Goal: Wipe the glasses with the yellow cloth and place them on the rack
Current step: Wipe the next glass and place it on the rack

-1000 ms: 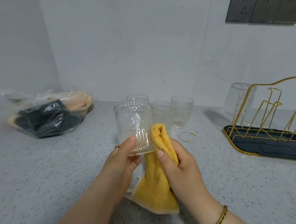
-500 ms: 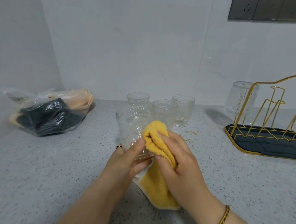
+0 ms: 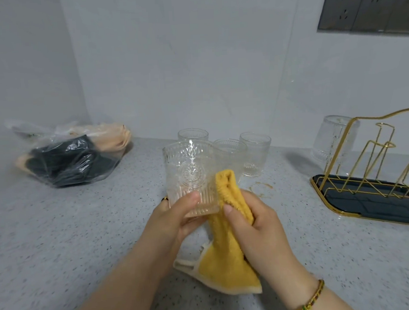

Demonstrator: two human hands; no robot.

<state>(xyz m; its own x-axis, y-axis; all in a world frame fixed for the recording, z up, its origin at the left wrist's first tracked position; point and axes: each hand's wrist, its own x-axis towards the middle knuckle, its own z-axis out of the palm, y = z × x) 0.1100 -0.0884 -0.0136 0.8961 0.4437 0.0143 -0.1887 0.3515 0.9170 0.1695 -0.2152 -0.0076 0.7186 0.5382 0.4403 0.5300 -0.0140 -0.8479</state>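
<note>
Head view.
- Change: the yellow cloth (image 3: pixel 229 250) has slid off the front of the held glass (image 3: pixel 190 177) to its right flank, and the right thumb now shows.
- Left hand (image 3: pixel 176 219): thumb and fingers curled round the glass base. The glass is above the counter (image 3: pixel 83 236), long axis vertical, mouth up.
- Right hand (image 3: pixel 256 223): closed round the bunched cloth, which touches the glass wall.
- Rack (image 3: pixel 368 162): well apart to the right, nearer the right hand. It carries one racked glass (image 3: pixel 330 138).
- Obscured: the left fingers are behind the glass, and the frame edge cuts off the rack's far end.
</note>
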